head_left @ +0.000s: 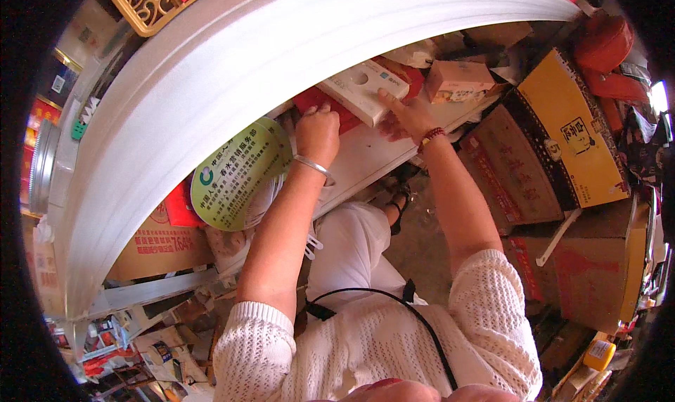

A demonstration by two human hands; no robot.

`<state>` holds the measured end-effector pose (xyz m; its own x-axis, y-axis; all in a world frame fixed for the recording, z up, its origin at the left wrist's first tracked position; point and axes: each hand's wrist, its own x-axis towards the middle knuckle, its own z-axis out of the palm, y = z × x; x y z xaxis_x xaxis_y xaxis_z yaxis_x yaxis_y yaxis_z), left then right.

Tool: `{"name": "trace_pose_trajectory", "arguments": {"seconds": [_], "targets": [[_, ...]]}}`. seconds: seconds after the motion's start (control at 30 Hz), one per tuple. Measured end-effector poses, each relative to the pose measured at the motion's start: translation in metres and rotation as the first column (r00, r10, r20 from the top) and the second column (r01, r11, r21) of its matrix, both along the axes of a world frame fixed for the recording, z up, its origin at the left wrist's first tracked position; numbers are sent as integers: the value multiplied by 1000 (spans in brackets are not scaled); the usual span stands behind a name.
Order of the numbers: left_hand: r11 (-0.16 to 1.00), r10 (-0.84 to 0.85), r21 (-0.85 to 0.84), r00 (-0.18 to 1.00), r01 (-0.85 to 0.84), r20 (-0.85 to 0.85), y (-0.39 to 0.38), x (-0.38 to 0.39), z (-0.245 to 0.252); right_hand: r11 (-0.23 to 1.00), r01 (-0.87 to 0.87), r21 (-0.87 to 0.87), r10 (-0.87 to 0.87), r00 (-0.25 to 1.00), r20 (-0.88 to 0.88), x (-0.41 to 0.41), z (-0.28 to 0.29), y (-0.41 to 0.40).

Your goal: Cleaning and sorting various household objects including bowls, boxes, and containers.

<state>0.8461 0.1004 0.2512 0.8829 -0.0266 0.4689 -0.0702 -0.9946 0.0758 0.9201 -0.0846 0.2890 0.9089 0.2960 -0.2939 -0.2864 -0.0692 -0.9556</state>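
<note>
My left hand [318,133], with a silver bangle at the wrist, is curled at the edge of a red item [345,118] on a white shelf [364,151]. Whether its fingers hold anything is hidden. My right hand [406,114], wearing a dark red bead bracelet, has its fingers spread, the index finger at the side of a white cardboard box [367,86]. This box has a round cutout and lies partly on the red item. A pink carton [457,80] stands to its right. Left of my left hand leans a green round hand fan [240,175] bearing writing.
A curved white tabletop [237,59] spans the view above the shelf. Large cardboard boxes [580,281] stand at the right, under a yellow and black box [572,133]. Another carton [158,249] lies at the left. A black cable [422,317] crosses my chest.
</note>
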Motion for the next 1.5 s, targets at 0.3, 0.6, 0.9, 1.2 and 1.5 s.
{"name": "trace_pose_trajectory", "arguments": {"seconds": [0.3, 0.6, 0.9, 1.2, 1.5], "targets": [[999, 23, 37, 990, -18, -137, 0, 0, 9, 714, 500, -491, 181, 545, 819, 66, -1, -20], [998, 59, 43, 995, -55, -77, 3, 13, -5, 472, 451, -758, 361, 685, 633, 154, -19, -5], [998, 66, -20, 998, -65, 18, 2, 13, -12, 633, 707, -316, 165, 275, 947, 165, 5, -43], [992, 126, 5, 992, -126, -17, 3, 11, -18, 924, 376, -76, -177, 593, 785, 154, 36, -43], [991, 124, 65, 977, -114, -174, -8, 3, 13, 874, 345, -343, 190, 407, 893, 63, 55, 0]]}}
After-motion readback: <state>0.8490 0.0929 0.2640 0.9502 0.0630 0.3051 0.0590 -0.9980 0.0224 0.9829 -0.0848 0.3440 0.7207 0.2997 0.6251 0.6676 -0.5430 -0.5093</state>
